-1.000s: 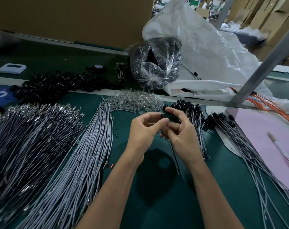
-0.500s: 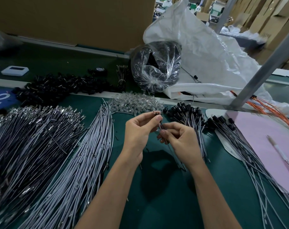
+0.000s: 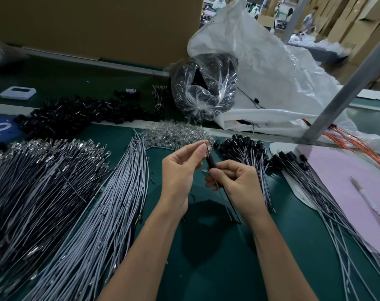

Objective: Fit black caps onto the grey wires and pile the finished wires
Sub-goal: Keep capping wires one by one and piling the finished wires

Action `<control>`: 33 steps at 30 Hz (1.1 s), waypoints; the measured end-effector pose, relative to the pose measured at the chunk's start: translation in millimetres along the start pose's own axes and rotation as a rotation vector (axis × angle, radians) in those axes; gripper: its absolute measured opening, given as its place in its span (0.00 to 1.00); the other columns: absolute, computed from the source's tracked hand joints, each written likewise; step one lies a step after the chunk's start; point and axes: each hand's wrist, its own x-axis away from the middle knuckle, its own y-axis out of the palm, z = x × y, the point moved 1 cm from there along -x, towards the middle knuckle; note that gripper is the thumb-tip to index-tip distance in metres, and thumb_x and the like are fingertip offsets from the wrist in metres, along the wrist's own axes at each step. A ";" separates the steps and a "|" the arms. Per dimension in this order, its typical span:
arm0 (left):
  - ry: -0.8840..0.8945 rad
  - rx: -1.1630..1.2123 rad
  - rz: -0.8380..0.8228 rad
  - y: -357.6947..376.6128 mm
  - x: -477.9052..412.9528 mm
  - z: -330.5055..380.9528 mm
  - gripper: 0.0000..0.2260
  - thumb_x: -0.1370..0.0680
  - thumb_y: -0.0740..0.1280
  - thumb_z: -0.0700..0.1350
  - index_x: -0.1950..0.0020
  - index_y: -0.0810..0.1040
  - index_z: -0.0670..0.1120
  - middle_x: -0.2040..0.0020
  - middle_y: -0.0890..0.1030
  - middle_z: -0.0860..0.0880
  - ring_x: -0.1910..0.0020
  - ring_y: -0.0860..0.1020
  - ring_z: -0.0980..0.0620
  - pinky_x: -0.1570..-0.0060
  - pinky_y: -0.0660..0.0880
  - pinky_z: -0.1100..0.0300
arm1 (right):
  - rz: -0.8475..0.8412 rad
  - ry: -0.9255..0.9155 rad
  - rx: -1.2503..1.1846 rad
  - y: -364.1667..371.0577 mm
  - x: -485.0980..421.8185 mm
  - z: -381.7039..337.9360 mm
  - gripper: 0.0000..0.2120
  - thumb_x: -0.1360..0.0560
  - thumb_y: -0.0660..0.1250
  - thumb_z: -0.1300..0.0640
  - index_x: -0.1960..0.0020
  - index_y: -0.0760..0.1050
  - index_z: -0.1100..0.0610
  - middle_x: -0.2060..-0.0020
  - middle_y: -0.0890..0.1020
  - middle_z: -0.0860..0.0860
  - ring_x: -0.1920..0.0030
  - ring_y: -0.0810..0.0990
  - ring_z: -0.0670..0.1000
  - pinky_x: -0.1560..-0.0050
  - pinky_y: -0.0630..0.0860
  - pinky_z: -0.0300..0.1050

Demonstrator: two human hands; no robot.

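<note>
Over the green table's middle, my left hand [image 3: 182,170] pinches the metal tip of a wire between thumb and forefinger. My right hand [image 3: 234,181] grips a black cap [image 3: 210,162] on that wire, just below my left fingertips. The wire [image 3: 232,205] trails down under my right palm. Loose black caps [image 3: 76,115] lie heaped at the back left. Bare grey wires [image 3: 111,203] fan out on the left. Capped wires [image 3: 247,153] are piled to the right of my hands.
A darker wire bundle [image 3: 32,181] fills the far left. Clear small parts [image 3: 176,134] lie behind my hands. A tied plastic bag [image 3: 204,88], a white sack [image 3: 271,72], a slanted metal post [image 3: 341,92], pink paper [image 3: 347,187] with a pen [image 3: 369,200] and orange wires [image 3: 354,142] are at the right.
My hands have drawn slightly apart: the left lifted the wire tip up, and the black cap now shows between the two hands. The view moved a little closer.
</note>
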 end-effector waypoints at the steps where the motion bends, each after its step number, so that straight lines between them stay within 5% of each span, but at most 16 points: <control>1: 0.002 0.013 0.001 -0.1 0.1 0.8 0.05 0.27 0.72 0.42 0.53 0.85 0.49 0.55 0.86 0.51 0.53 0.81 0.58 0.53 0.76 0.63 | -0.004 0.001 0.003 0.0 0.2 0.2 0.06 0.26 0.70 0.67 0.58 0.80 0.57 0.68 0.85 0.54 0.68 0.84 0.50 0.67 0.77 0.37; 14: 0.003 0.168 -0.009 -0.6 -0.2 2.6 0.08 0.40 0.77 0.49 0.63 0.85 0.49 0.59 0.86 0.47 0.60 0.83 0.53 0.56 0.79 0.63 | 0.010 -0.028 0.006 -1.6 0.6 -3.1 0.05 0.25 0.69 0.66 0.57 0.81 0.59 0.64 0.86 0.55 0.65 0.85 0.51 0.65 0.77 0.36; 33: -0.014 0.140 -0.057 1.3 2.2 4.7 0.14 0.41 0.78 0.47 0.57 0.87 0.45 0.58 0.86 0.44 0.59 0.83 0.50 0.54 0.80 0.60 | -0.009 -0.115 0.061 -1.9 1.3 -4.2 0.08 0.23 0.66 0.68 0.54 0.81 0.58 0.62 0.86 0.52 0.64 0.85 0.50 0.60 0.79 0.36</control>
